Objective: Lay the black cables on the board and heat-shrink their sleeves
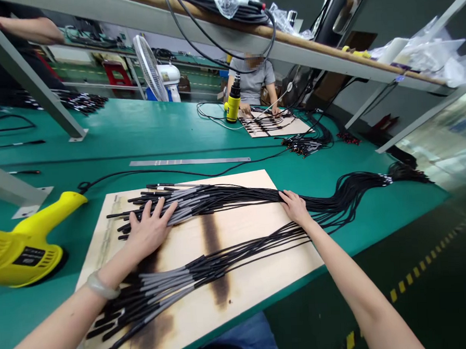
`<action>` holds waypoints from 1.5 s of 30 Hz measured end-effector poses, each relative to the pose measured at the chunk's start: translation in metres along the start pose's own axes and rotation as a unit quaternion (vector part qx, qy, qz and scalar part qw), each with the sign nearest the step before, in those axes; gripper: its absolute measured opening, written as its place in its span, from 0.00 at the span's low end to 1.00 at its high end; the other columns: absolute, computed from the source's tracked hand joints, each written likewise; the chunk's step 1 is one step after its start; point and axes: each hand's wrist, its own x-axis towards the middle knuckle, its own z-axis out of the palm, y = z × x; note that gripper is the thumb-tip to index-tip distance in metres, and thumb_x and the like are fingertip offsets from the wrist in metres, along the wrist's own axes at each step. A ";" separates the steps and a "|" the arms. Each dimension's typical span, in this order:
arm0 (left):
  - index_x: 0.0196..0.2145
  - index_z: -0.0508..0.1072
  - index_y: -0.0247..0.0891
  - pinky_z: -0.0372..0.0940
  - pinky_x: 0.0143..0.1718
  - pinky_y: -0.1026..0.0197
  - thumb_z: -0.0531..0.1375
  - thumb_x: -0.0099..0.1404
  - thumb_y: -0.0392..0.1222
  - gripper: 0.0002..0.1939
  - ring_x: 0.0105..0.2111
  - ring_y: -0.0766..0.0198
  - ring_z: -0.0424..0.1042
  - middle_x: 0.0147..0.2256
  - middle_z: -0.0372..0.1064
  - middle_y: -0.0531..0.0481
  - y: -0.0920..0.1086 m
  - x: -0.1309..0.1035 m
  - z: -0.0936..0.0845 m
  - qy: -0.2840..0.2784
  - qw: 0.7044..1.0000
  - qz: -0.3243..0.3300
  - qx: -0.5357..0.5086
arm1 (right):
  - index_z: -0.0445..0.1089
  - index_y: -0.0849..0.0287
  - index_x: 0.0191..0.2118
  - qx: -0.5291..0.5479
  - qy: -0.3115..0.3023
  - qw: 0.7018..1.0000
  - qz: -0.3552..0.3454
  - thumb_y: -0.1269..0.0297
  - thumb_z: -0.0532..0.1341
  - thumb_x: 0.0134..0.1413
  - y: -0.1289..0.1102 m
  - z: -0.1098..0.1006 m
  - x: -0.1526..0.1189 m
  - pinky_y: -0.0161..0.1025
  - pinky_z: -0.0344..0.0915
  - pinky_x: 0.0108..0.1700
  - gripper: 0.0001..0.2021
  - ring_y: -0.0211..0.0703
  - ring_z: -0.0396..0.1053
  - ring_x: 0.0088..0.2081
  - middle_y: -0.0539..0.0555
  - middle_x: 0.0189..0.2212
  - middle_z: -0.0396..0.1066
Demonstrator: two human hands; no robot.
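A far bundle of black cables with grey sleeves near its left end lies across a scorched wooden board. My left hand rests on the sleeved end, fingers spread. My right hand is closed over the same cables near the board's right edge; its fingertips are partly hidden. Closer to me, a second bundle of black cables fans out at its left end, touched by neither hand. Both bundles run right, toward a gathered tail on the green table.
A yellow heat gun lies at left beside a metal post. Behind the board is a steel ruler. Across the table, a person works at another board near a second heat gun. A shelf crosses overhead.
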 end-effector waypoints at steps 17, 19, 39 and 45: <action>0.52 0.71 0.36 0.61 0.51 0.47 0.46 0.66 0.57 0.28 0.53 0.47 0.64 0.55 0.65 0.39 -0.027 0.106 -0.074 -0.037 0.991 -0.011 -0.129 | 0.61 0.52 0.59 -0.019 0.045 0.999 -0.005 0.66 0.49 0.62 -0.009 0.024 0.065 0.56 0.61 0.52 0.20 0.52 0.60 0.56 0.58 0.57 0.62; 0.48 0.73 0.35 0.61 0.52 0.54 0.44 0.67 0.49 0.25 0.51 0.52 0.67 0.50 0.70 0.41 -0.019 0.136 -0.072 -0.044 0.985 0.002 -0.166 | 0.62 0.52 0.58 -0.025 0.057 0.998 -0.003 0.66 0.49 0.62 -0.009 0.028 0.065 0.56 0.60 0.52 0.20 0.52 0.60 0.56 0.58 0.57 0.63; 0.59 0.55 0.21 0.58 0.54 0.51 0.51 0.64 0.42 0.29 0.57 0.45 0.60 0.57 0.58 0.26 -0.018 0.288 -0.047 -0.037 0.993 -0.067 -0.092 | 0.61 0.53 0.59 0.027 0.062 0.998 0.017 0.67 0.46 0.63 -0.007 0.040 0.070 0.61 0.53 0.55 0.20 0.52 0.57 0.58 0.59 0.58 0.62; 0.63 0.53 0.27 0.52 0.60 0.56 0.51 0.63 0.60 0.41 0.61 0.51 0.54 0.63 0.52 0.36 0.005 0.217 -0.050 -0.119 0.978 0.055 -0.161 | 0.61 0.51 0.58 0.028 0.072 0.997 0.012 0.67 0.47 0.62 -0.003 0.044 0.070 0.61 0.52 0.55 0.21 0.53 0.58 0.57 0.58 0.57 0.62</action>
